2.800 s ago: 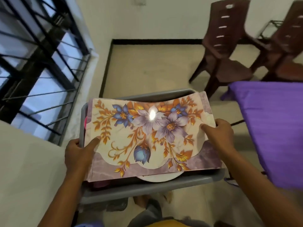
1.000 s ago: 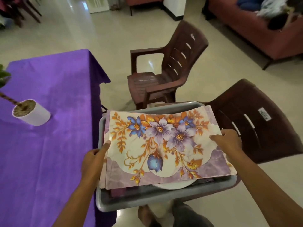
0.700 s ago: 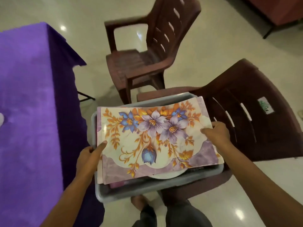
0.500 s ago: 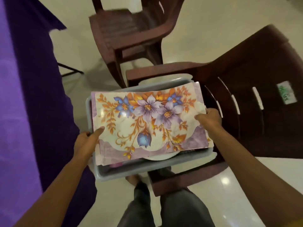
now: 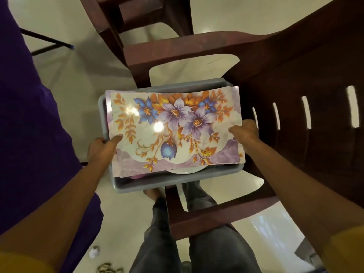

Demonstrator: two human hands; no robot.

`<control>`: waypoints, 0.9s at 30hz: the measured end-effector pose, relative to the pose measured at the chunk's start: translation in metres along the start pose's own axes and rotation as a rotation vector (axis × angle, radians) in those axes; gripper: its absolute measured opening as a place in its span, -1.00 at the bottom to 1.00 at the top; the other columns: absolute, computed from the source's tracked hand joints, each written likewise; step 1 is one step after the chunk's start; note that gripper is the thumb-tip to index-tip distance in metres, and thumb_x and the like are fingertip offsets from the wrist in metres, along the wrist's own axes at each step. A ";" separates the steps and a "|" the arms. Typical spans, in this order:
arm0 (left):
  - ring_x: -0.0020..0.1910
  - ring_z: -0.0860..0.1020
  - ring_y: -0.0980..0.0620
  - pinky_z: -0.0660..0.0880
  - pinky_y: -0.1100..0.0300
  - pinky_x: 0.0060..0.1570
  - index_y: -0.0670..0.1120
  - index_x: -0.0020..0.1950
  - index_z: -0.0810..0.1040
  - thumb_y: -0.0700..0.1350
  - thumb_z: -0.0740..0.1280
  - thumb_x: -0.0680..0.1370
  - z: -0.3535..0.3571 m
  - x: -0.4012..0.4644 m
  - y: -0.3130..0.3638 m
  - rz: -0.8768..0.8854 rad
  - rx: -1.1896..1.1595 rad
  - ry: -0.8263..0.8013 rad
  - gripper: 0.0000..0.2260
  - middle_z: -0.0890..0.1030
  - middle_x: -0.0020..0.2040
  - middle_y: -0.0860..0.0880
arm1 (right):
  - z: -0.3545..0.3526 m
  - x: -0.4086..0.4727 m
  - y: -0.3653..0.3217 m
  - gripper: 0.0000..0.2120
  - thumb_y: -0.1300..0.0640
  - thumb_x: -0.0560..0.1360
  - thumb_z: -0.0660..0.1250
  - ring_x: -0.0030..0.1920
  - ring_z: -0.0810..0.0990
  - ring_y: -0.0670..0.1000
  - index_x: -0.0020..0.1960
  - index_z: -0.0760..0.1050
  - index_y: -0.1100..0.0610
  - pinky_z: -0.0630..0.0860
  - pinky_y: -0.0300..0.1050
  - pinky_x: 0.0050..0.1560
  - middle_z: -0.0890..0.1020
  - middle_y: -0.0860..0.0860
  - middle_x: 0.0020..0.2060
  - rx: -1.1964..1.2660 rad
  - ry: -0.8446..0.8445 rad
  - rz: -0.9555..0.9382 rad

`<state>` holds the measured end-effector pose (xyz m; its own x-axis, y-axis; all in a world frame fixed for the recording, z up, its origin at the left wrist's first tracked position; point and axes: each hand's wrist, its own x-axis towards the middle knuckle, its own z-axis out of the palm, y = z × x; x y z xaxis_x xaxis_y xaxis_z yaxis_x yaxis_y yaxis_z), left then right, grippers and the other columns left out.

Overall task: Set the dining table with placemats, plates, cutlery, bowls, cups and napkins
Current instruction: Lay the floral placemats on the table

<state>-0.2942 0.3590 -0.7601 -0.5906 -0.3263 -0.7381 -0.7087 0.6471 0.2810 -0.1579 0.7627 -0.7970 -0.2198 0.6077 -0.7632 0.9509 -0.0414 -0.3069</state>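
Hands are carrying the load from both ends: the left hand (image 5: 102,149) and the right hand (image 5: 245,132) are gripping the short sides of a grey tub (image 5: 157,184), thumbs pressing down on the placemat (image 5: 173,131) so the stack is not sliding. The tub is hanging over the seat of a brown chair (image 5: 295,75), just beside the purple tabletop (image 5: 35,125), probably to park it within reach. The placemat is glossy, pale marble with purple and blue flowers and orange leaves. A white plate (image 5: 185,171) is peeking out beneath it.
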 end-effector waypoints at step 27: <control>0.12 0.59 -0.19 0.57 -0.03 -0.01 -0.14 0.19 0.57 0.10 0.33 0.57 0.033 -0.042 0.011 0.056 0.215 0.179 -0.65 0.59 0.19 -0.16 | 0.010 -0.011 -0.016 -0.53 0.21 0.45 0.44 0.24 0.59 0.27 0.32 0.43 0.16 0.61 0.12 0.19 0.59 0.17 0.24 -0.046 0.091 -0.067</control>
<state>-0.2643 0.4030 -0.7464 -0.6986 -0.3901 -0.5998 -0.5865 0.7924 0.1678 -0.1731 0.7492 -0.7892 -0.2643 0.6774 -0.6865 0.9443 0.0370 -0.3270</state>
